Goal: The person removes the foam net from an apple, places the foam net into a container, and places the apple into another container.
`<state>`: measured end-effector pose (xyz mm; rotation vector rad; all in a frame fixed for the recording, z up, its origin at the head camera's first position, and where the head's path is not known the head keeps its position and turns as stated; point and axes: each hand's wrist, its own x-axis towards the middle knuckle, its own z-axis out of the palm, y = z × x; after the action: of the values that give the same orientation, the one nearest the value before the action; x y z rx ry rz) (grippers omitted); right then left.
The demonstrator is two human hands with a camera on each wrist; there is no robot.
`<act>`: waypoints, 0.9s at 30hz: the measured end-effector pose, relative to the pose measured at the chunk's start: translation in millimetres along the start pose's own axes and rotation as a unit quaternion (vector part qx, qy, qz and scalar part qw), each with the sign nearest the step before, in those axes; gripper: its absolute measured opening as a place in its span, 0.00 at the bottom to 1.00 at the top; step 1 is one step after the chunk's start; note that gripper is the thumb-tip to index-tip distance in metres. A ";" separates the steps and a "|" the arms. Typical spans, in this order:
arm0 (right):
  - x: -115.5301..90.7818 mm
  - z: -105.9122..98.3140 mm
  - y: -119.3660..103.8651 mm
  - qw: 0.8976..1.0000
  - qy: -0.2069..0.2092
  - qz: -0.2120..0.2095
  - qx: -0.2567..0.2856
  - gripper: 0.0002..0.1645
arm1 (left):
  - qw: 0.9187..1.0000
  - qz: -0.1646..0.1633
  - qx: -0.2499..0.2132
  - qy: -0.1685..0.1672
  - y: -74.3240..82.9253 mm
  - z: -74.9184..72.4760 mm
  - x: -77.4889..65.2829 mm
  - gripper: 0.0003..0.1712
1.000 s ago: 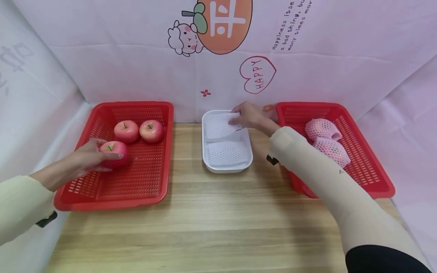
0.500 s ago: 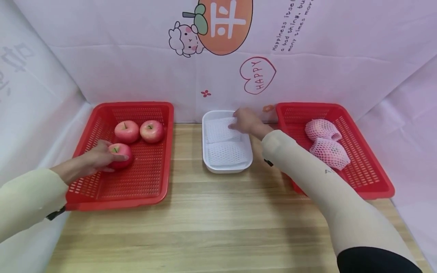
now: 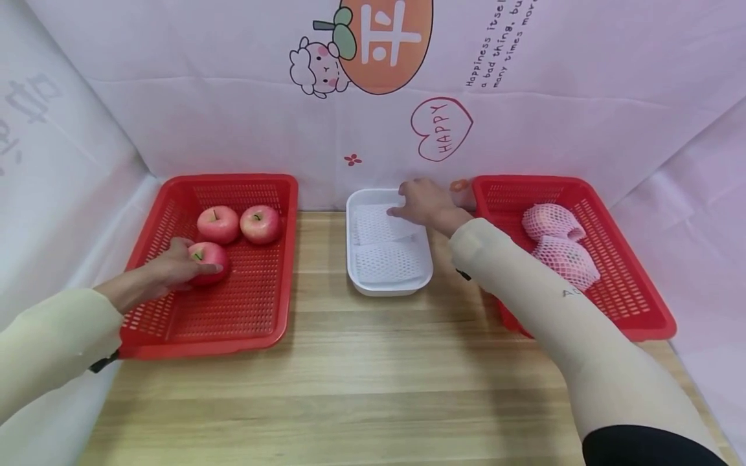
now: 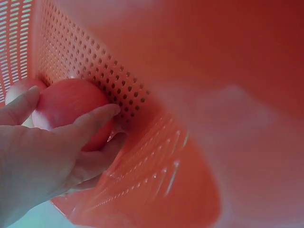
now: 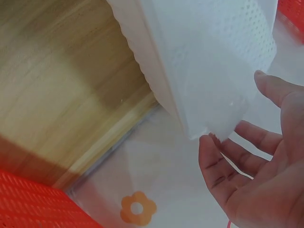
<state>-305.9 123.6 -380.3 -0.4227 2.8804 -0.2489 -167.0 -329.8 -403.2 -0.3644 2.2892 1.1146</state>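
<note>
My left hand (image 3: 175, 264) has its fingers and thumb round a red apple (image 3: 208, 260) inside the red plastic basket (image 3: 285, 285) on the left. In the left wrist view, the fingers (image 4: 97, 116) lie along the side of that apple (image 4: 71, 102). Two more apples (image 3: 218, 224) sit behind it. My right hand (image 3: 428, 204) is over the far right corner of a white tray (image 3: 350, 259) holding white foam fruit nets (image 3: 389, 262). In the right wrist view, thumb and fingers stand apart around the tray's corner, with fingertips (image 5: 209, 142) at its rim.
On the right stands another red basket (image 3: 635, 291) with two apples in pink foam nets (image 3: 565, 261); my right forearm crosses its near left corner. The wooden table (image 3: 350, 382) stretches in front. A printed white cloth (image 3: 245, 129) hangs close behind the tray and baskets.
My left hand has shifted slightly right with the apple. The right hand has let go of the white foam net, which now lies flat in the tray, and its fingers have spread.
</note>
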 end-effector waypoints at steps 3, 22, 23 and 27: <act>-0.6 -3.6 2.7 1.000 0.005 0.003 -0.003 0.41 | 1.000 0.009 0.012 0.014 -2.0 0.2 0.6 0.55; -26.2 -32.1 17.4 0.999 -0.020 -0.015 -0.046 0.41 | 0.990 0.071 0.084 0.087 0.3 -3.0 -16.3 0.62; -28.4 -34.8 18.6 0.998 -0.018 -0.018 -0.050 0.41 | 0.988 0.077 0.093 0.099 0.4 -2.5 -17.4 0.62; -39.6 -45.3 27.9 0.998 -0.017 -0.024 -0.063 0.41 | 0.981 0.098 0.112 0.125 2.7 -1.3 -22.3 0.61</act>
<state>-287.1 168.0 -334.8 -0.5149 2.8644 -0.0660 -150.8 -329.2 -387.7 -0.2024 2.6913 0.9302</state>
